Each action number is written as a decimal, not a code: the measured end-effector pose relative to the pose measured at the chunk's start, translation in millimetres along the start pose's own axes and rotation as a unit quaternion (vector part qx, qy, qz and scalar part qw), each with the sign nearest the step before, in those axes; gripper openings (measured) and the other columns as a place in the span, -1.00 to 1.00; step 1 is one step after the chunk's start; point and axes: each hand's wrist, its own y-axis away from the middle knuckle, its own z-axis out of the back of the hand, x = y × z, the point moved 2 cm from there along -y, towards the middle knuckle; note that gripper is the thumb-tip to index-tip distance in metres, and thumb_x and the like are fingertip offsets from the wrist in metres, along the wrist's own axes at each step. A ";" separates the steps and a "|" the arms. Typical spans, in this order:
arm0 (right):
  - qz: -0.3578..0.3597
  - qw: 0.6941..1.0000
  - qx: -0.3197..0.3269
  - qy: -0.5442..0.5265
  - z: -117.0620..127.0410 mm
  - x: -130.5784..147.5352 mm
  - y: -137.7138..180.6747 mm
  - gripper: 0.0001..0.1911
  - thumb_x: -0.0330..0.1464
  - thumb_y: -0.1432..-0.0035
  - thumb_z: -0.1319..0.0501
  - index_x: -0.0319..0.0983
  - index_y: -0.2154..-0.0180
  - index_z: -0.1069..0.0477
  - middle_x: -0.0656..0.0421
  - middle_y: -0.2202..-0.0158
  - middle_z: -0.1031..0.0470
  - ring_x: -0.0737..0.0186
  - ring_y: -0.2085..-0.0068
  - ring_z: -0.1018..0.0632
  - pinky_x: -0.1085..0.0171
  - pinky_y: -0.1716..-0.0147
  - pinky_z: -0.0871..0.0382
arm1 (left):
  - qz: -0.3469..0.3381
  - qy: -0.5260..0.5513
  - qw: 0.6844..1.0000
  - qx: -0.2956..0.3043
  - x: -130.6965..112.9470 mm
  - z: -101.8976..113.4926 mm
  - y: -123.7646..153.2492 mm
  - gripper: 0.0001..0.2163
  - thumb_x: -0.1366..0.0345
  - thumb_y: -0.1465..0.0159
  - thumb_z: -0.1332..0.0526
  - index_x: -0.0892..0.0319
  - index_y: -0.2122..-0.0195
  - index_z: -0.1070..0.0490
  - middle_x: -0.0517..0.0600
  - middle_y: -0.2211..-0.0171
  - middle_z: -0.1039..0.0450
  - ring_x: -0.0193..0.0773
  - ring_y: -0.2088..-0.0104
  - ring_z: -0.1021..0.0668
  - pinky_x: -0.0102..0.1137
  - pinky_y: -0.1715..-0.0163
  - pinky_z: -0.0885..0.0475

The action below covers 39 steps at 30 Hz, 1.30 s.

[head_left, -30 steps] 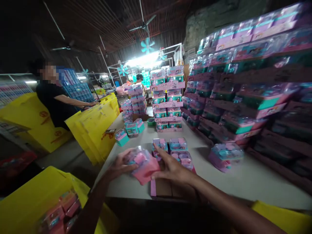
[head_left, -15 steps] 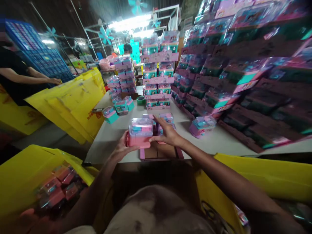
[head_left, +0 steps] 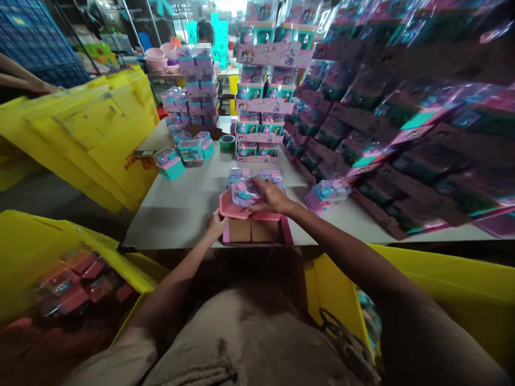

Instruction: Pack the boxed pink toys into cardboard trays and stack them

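Note:
A plastic box with a pink base [head_left: 230, 207] and a clear top [head_left: 243, 194] with small coloured pieces inside is tilted between my hands, over a shallow cardboard display tray [head_left: 237, 231]. My left hand [head_left: 216, 225] grips the base's left edge, its fingers partly hidden. My right hand [head_left: 274, 197] is closed around the right side of the clear top. Whether top and base are still joined, I cannot tell. Similar clear-topped boxes [head_left: 271, 175] stand at the tray's far side, partly covered by my right hand.
Loose teal-based boxes [head_left: 171, 167] and green tape [head_left: 227, 142] lie on the white table [head_left: 161, 214]. Stacked display trays [head_left: 263, 104] rise behind and along the right. A yellow bin [head_left: 24, 236] with pink boxes is at left. Another person's arm [head_left: 24, 80] shows far left.
The box has tilted and moved slightly right over the tray. My right hand, open beside it before, has closed on its clear top. The view has dipped downward.

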 end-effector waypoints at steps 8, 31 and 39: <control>0.018 0.989 0.094 0.114 -11.4 -1.3 -19.8 -0.14 -0.11 -0.18 -0.46 -0.35 -0.33 -0.19 -0.37 -0.26 -0.42 -0.38 -0.25 -0.48 -0.43 -0.31 -0.04 | -0.010 0.040 0.999 0.000 3.9 1.6 4.1 -0.59 0.39 -0.31 -0.19 0.29 -0.16 -0.59 0.10 0.27 -0.67 -0.21 0.40 -0.55 -0.36 0.28 -0.43; 0.047 0.965 0.074 0.246 15.6 -46.9 28.9 -0.22 0.09 -0.40 -0.17 -0.34 -0.38 -0.31 -0.23 -0.16 -0.46 -0.24 -0.12 -0.46 -0.19 -0.18 -0.22 | -0.429 -0.188 0.882 0.055 -76.9 34.2 -58.2 -0.29 -0.02 -0.22 -0.47 0.06 -0.36 -0.38 0.19 -0.08 -0.41 0.14 -0.10 -0.50 0.03 -0.22 -0.44; 0.060 0.974 0.093 0.199 11.8 -42.4 17.8 -0.19 0.09 -0.33 -0.26 -0.28 -0.38 -0.34 -0.17 -0.10 -0.51 -0.26 -0.10 -0.47 -0.25 -0.20 -0.22 | -0.418 -0.232 0.874 0.081 -86.6 23.3 -49.1 -0.25 -0.03 -0.22 -0.47 0.07 -0.39 -0.35 0.22 -0.10 -0.39 0.20 -0.12 -0.47 0.04 -0.20 -0.41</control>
